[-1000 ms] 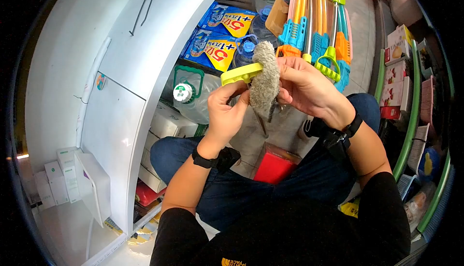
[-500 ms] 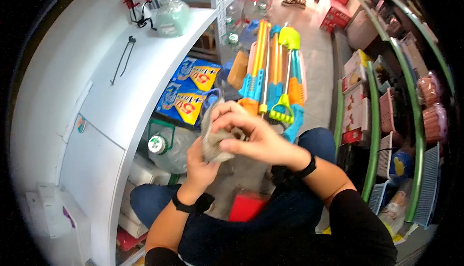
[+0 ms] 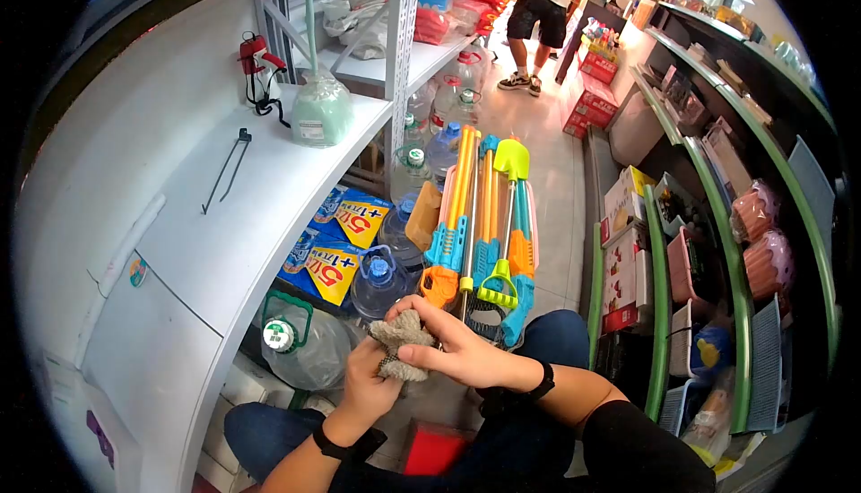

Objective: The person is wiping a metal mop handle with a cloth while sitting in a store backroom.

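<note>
Grey cloth point(image 3: 404, 348) — grasped by left hand point(image 3: 369, 384), right hand point(image 3: 462, 351); white shelf edge point(image 3: 243, 314) apart, blue-capped jug point(image 3: 368, 298) near.

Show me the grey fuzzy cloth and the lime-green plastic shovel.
Grey fuzzy cloth point(image 3: 399, 331): head view, middle of the bunched fabric.
Lime-green plastic shovel point(image 3: 511, 160): head view, on its blade.

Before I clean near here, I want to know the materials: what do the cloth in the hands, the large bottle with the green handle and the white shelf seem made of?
Cloth: soft textile, matte; its surface looks fuzzy.
Bottle: probably clear plastic, glossy; it is see-through, with highlights.
Shelf: painted metal or laminated board, smooth; the even white surface leaves this open.
</note>
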### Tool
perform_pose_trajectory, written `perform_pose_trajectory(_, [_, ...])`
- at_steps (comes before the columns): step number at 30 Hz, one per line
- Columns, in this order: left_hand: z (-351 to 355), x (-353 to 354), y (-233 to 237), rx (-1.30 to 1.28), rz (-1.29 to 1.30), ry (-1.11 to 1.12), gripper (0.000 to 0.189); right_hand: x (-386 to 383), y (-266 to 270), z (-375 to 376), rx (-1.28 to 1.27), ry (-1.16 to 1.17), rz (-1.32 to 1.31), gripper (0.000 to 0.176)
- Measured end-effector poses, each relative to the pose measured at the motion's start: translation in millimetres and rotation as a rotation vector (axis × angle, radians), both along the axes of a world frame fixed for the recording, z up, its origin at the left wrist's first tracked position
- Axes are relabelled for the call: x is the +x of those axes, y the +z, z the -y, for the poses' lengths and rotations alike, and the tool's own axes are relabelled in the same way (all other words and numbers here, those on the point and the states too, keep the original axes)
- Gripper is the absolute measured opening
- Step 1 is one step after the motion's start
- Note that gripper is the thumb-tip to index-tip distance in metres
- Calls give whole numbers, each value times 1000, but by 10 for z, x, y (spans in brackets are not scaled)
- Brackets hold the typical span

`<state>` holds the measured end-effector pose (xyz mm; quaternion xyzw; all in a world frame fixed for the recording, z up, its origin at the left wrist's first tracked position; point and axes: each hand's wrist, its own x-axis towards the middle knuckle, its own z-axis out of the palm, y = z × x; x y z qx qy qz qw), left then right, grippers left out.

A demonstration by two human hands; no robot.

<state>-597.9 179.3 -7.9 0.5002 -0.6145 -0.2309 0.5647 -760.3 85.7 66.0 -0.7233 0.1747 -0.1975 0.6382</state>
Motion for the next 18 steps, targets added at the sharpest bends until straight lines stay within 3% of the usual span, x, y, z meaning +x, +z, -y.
perform_pose_trajectory(7, [-36,-30,39,14,-16,-1,27,27,-79,-29,243,-42,83,26])
perform_pose_trajectory(8, [-27,-28,17,18,-32,-7,26,56,-92,-52,182,-107,108,22])
perform_pose_trajectory(18, [20,-20,39,-150,145,-44,21,20,-173,73,341,-171,130,29])
